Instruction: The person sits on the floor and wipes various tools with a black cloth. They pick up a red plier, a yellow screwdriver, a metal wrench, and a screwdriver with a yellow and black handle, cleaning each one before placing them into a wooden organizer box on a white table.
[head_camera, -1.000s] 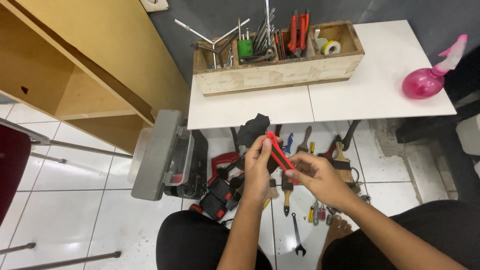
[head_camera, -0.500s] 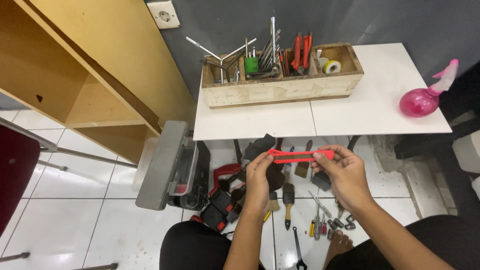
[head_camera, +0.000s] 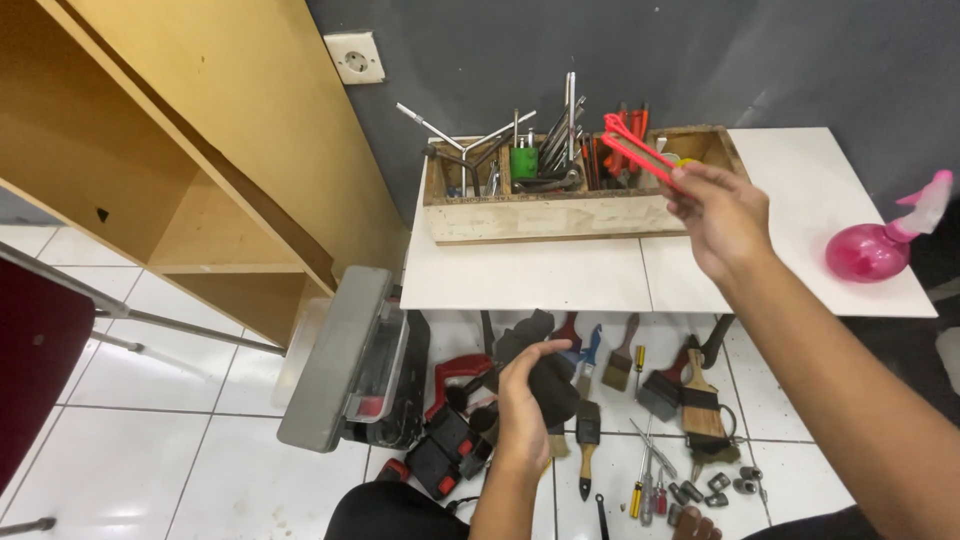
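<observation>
While my right hand (head_camera: 722, 215) pinches the red utility knife (head_camera: 637, 150) by its end over the wooden tool box (head_camera: 545, 215), angled towards its compartments, my left hand (head_camera: 525, 395) hangs half-curled and holds nothing above the brushes (head_camera: 620, 365) on the floor. White tabletop (head_camera: 520, 275), pink spray bottle (head_camera: 880, 245), grey wall (head_camera: 700, 60), tiled floor (head_camera: 150, 420).

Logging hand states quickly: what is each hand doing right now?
Left hand: open, fingers curled, holding nothing.
Right hand: closed on the red utility knife.
</observation>
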